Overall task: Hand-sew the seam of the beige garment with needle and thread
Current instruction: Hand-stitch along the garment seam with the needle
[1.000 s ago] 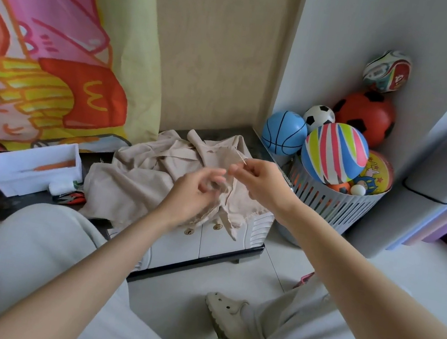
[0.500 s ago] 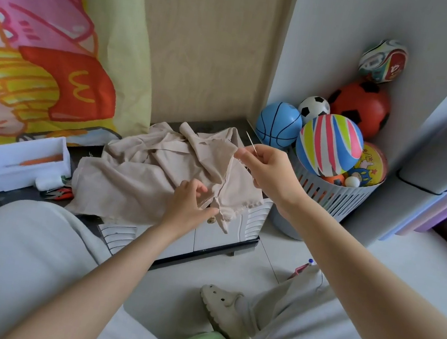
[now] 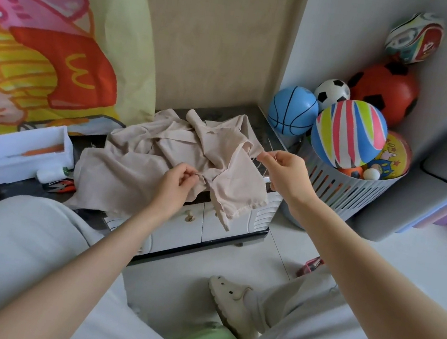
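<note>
Two hands at work on the garment, both pinching.
Left hand [image 3: 177, 185] pinches a fold of the beige garment [image 3: 135, 167] between thumb and forefinger, other fingers curled. Right hand [image 3: 284, 173], higher and further right, pinches the needle [image 3: 271, 148], which points up from its fingertips; those fingertips meet the garment's lifted edge. Beneath both hands the garment lies crumpled on the counter [image 3: 220, 110], one part hanging over the front. A white tray [image 3: 19, 154] sits left of the left hand, a basket [image 3: 353, 193] of balls right of the right.
</note>
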